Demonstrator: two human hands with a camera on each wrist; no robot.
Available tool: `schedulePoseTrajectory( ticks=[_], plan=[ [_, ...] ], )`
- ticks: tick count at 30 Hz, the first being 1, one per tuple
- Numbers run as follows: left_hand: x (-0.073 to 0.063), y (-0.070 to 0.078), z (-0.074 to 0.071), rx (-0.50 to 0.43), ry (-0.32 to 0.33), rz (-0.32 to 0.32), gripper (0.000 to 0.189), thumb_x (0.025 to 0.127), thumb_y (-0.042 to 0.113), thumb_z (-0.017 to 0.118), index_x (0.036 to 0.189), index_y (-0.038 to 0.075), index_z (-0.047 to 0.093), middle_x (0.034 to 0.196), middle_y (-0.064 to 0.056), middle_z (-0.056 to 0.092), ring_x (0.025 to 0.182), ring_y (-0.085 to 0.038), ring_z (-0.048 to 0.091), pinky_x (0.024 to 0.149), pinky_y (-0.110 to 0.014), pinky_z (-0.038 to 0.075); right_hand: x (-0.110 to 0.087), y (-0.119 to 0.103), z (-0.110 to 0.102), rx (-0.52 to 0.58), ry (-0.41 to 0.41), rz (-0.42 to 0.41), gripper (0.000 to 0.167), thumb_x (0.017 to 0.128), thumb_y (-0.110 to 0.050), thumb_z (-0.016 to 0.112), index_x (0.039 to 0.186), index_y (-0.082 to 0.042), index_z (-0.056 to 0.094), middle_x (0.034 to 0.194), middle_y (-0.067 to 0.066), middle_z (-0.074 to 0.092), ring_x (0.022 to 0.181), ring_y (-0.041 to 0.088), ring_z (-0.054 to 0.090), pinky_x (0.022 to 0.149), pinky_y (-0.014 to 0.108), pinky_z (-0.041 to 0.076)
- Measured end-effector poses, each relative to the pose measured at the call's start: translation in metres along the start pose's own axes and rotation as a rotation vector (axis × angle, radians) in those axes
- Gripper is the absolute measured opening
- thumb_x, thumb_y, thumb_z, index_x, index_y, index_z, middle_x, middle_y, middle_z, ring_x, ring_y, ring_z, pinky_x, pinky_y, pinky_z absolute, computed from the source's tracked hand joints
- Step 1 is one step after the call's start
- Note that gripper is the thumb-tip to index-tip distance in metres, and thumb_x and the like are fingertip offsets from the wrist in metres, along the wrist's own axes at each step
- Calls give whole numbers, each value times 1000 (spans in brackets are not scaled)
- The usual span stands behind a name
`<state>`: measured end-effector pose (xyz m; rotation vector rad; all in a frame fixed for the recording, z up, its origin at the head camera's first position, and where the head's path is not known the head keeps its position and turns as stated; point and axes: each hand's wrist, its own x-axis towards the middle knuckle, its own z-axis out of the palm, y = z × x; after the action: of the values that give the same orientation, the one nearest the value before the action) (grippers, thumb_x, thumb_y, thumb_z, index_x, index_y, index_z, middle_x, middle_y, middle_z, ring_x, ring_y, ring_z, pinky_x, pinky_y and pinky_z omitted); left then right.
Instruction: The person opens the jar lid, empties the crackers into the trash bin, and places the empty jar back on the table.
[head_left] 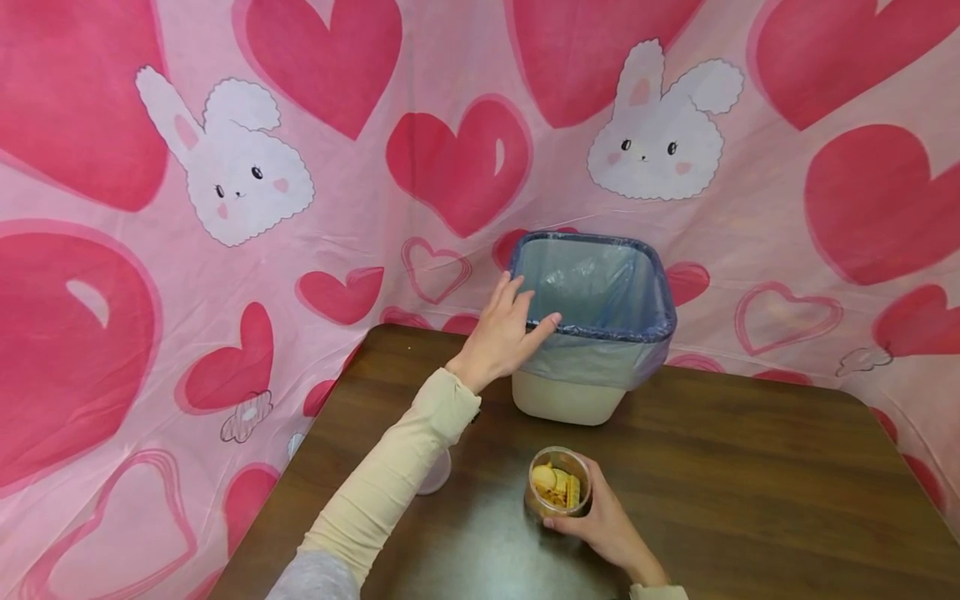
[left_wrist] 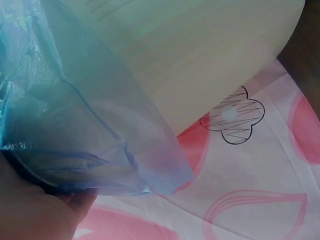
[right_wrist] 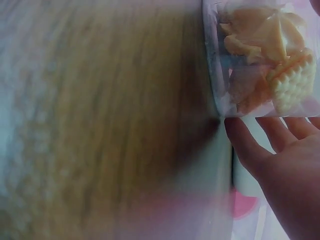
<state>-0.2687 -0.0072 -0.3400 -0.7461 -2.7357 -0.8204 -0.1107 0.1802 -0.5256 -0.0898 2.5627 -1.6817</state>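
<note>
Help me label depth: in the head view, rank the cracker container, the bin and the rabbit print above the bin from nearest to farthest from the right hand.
1. Cracker container: nearest, held by the right hand.
2. Bin: standing on the table, beyond the container.
3. Rabbit print: farthest, on the backdrop behind and above the bin.

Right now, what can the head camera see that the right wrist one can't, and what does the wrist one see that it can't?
Only the head view shows the left hand and bunnies. Only the right wrist view shows crackers through the jar's clear side. Both show the right hand, jar and table.
</note>
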Motion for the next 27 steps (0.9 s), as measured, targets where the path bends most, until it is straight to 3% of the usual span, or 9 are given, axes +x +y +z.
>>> schedulePoseTrajectory(
  ticks=[7, 14, 27],
  plan=[
    [1, 0, 0, 26, 16, 3, 74, 95, 61, 38, 138, 1, 47, 155, -14, 29, 150, -28, 9, 119, -51, 18, 1, -1, -1, -14, 17, -5, 94, 59, -29, 93, 137, -17, 42, 135, 4, 55, 124, 21, 50, 102, 34, 40],
    [1, 1, 0, 95, 39, 4, 73, 95, 62, 35, 137, 4, 50, 154, -13, 33, 150, -27, 13, 117, -54, 6, 1, -2, 0, -17, 22, -3, 93, 58, -30, 93, 136, -18, 43, 134, 3, 56, 123, 20, 50, 102, 33, 40],
    [0, 1, 0, 75, 11, 3, 74, 96, 62, 35, 139, 3, 47, 155, -14, 31, 150, -28, 10, 118, -50, 19, -2, -2, -1, -21, 66, -17, 91, 59, -30, 93, 135, -18, 45, 132, 3, 58, 120, 19, 52, 101, 32, 40]
  ],
)
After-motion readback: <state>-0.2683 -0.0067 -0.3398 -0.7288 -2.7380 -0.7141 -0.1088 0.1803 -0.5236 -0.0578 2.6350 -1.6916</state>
